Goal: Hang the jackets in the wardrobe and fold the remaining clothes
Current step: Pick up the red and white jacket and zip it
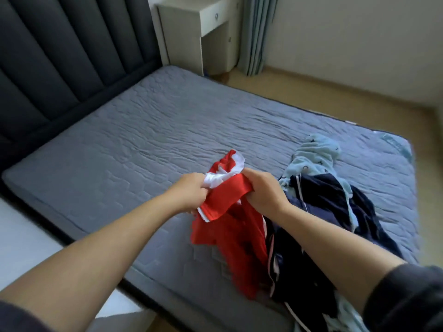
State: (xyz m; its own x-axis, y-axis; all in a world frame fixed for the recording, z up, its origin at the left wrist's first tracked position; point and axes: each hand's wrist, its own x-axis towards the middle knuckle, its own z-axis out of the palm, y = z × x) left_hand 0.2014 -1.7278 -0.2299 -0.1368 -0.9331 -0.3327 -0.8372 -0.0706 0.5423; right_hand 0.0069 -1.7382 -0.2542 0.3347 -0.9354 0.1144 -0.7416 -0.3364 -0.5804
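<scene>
- I have my left hand (191,196) and right hand (261,192) both clenched on the upper edge of the red garment (230,233), fists close together, lifting it above the mattress (143,140) near its front edge.
- My left fist bunches the white-trimmed part; my right grips the red band just beside it. I hold it by this edge, I judge, so the cloth hangs free and I can find its shape before folding.
- The garment's long axis runs from my fists down toward me, its loose lower end dangling over the mattress's near edge. A crumpled red-and-white part pokes up beyond my fists, toward the headboard (60,56).
- To the right of the garment on the mattress lies the rest of the pile: the dark navy clothes (335,212) with pale piping, touching the red cloth, and the light blue fleece piece (314,156) beyond and under them.
- Whether the red piece is a shirt or shorts I cannot tell; it looks too light for a jacket, so I judge it one to fold.
- The wardrobe is not visible from here.
</scene>
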